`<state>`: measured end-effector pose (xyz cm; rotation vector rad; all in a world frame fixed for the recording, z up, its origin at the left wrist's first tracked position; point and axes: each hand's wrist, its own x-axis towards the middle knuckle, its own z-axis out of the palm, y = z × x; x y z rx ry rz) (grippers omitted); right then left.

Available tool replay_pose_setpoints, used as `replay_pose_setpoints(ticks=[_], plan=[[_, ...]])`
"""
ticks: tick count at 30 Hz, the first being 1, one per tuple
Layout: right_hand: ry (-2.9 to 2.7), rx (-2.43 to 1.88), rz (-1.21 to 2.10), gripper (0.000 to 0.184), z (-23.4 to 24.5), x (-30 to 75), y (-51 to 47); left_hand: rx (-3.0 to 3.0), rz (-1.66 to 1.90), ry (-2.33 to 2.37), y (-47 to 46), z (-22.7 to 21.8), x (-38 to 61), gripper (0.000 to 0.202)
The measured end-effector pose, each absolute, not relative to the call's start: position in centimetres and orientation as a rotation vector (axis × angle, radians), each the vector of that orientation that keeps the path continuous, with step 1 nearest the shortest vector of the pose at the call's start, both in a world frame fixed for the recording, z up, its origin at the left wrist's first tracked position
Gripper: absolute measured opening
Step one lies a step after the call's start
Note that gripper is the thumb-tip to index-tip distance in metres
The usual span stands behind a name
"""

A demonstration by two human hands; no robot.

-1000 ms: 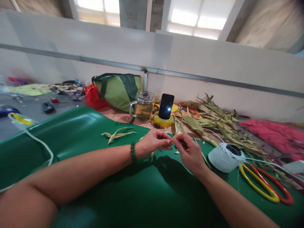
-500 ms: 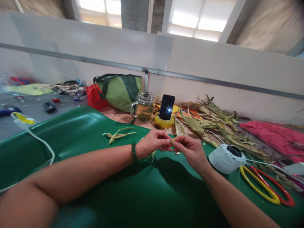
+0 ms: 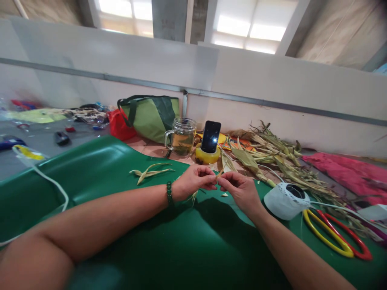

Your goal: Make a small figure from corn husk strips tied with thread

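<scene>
My left hand (image 3: 194, 181), with a green bead bracelet (image 3: 169, 192) at the wrist, pinches a small tan strip of dried corn husk (image 3: 220, 173). Thumb and fingertips of my right hand (image 3: 240, 188) are closed on the same strip from the other side. The strip's tip pokes up between the two hands; most of it is hidden by the fingers. Both hands hover over a green mat (image 3: 193, 249). Beyond my left wrist lies a loose forked piece of husk (image 3: 148, 173), and a small pale scrap (image 3: 224, 195) rests under the fingers.
A glass mug of tea (image 3: 183, 139) stands behind the hands, beside a phone (image 3: 211, 137) on a yellow holder. Dried husks (image 3: 272, 155) are heaped at right. Nearer are a white roll (image 3: 286, 203) and red-and-yellow-handled scissors (image 3: 335, 235). A green bag (image 3: 154, 114) sits behind.
More of the husk strip shows now, its tip sticking up between my fingertips. Both hands stay nearly in place; the whole view has shifted slightly.
</scene>
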<state>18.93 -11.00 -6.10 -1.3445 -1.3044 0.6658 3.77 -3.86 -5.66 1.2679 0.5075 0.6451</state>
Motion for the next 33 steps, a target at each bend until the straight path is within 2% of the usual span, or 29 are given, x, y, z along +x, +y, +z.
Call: replay_pose_setpoints(ticks=[9, 14, 19, 23, 30, 33], plan=[[-1.323, -1.311, 0.668, 0.039, -6.0, 18.9, -11.0, 1.214, 0.684, 0.521, -4.0, -5.7, 3.9, 0.044], [-1.276, -1.241, 0.774, 0.037, -5.7, 18.9, -10.9, 1.109, 0.664, 0.486, -4.2, -5.6, 4.0, 0.049], [-1.315, -1.229, 0.791, 0.036, -5.5, 18.9, -11.1, 1.152, 0.671, 0.508, -4.2, -5.8, 4.0, 0.040], [-1.346, -1.282, 0.679, 0.033, -5.4, 18.6, -11.3, 1.187, 0.673, 0.506, -4.3, -5.9, 3.9, 0.034], [-1.307, -1.191, 0.338, 0.032, -6.1, 19.3, -11.4, 1.100, 0.706, 0.560, -3.7, -6.0, 4.2, 0.044], [-1.312, -1.156, 0.145, 0.028, -5.7, 19.5, -11.6, 1.098, 0.709, 0.604, -3.3, -6.2, 4.2, 0.037]])
